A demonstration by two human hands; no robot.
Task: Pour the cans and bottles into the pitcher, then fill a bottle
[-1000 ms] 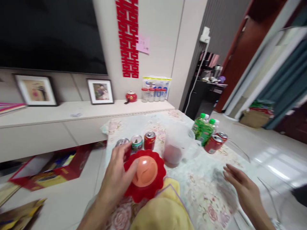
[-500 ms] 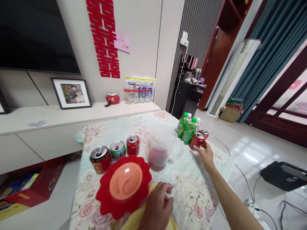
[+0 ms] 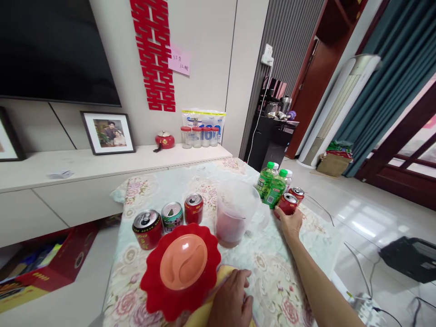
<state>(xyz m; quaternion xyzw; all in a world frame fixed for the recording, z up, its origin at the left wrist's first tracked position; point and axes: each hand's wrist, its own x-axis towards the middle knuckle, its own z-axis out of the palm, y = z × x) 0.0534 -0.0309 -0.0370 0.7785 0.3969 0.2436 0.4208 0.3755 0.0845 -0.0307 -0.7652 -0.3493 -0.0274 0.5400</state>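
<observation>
My right hand (image 3: 290, 223) grips the lower part of a red drink can (image 3: 288, 204) standing at the right side of the table. Directly behind that can is another red can (image 3: 297, 194), and green-capped bottles (image 3: 274, 190) stand close on its left. My left hand (image 3: 232, 297) lies over a yellow cloth (image 3: 200, 313), fingers loosely curled and thumb apart, with nothing seen in it. Beside it sits a red scalloped tray (image 3: 153, 286) with an orange divided dish (image 3: 184, 262) in its middle. A translucent plastic tub (image 3: 235, 215) stands between the hands, its lower part reddish.
Behind the tray stand a large red can (image 3: 147, 229), a green-and-white can (image 3: 172, 217) and a smaller red can (image 3: 194, 209). A flowered tablecloth (image 3: 265, 281) covers the table. Jars with red lids (image 3: 196, 137) line the white cabinet (image 3: 143, 159). Cords and a black box (image 3: 410, 258) lie on the floor.
The whole view has shifted slightly, so most things appear farther right. My right hand has settled lower around the front red can. The left hand keeps its place on the cloth.
</observation>
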